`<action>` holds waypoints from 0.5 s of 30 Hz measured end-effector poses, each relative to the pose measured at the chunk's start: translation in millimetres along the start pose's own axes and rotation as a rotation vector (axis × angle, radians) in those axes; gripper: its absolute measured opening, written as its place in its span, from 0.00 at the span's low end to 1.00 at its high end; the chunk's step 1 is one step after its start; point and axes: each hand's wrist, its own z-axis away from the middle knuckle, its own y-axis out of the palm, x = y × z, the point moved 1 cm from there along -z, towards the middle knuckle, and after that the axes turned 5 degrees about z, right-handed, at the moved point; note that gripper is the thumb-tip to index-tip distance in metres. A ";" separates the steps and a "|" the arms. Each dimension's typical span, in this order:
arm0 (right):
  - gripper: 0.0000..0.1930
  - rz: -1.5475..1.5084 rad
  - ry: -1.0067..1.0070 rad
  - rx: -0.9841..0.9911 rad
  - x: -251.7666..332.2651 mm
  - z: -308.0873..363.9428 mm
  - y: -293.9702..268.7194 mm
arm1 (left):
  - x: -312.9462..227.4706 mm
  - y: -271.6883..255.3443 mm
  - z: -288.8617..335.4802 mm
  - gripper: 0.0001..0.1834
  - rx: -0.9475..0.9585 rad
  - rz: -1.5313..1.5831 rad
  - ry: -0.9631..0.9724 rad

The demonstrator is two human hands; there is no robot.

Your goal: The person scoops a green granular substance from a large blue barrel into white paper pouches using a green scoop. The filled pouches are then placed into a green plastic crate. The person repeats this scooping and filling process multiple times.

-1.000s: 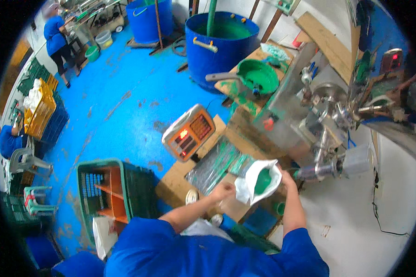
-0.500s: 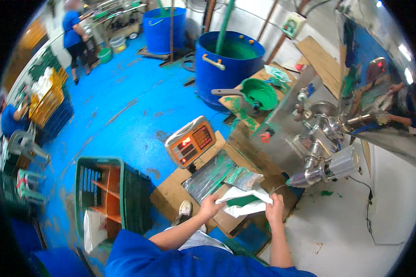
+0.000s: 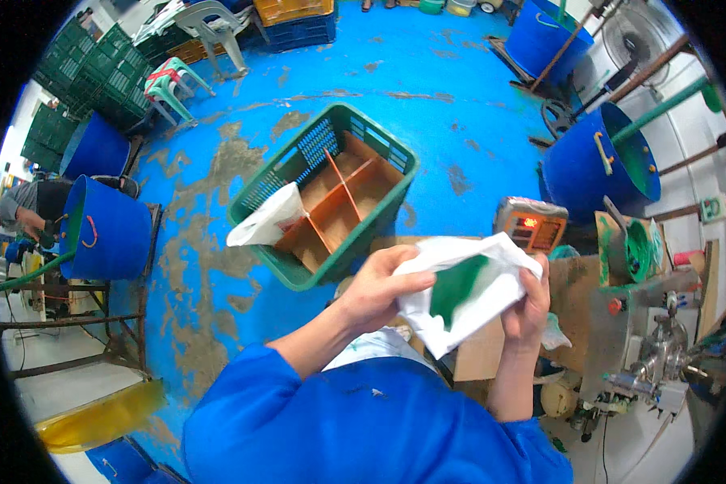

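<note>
Shifted away from the steel machine (image 3: 621,343), the white bag (image 3: 492,295) is now held nearer the green crate (image 3: 378,228), green contents (image 3: 453,294) showing; the left hand (image 3: 381,290) and right hand (image 3: 531,305) pinch opposite sides of its mouth.

Free room over green crate (image 3: 360,235) between draped white bag (image 3: 270,216) and left fingers (image 3: 413,282).
</note>
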 end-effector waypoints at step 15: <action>0.17 0.170 0.552 0.185 -314.5 -253.9 162.1 | -121.6 -340.3 -89.3 0.17 -0.723 0.173 0.630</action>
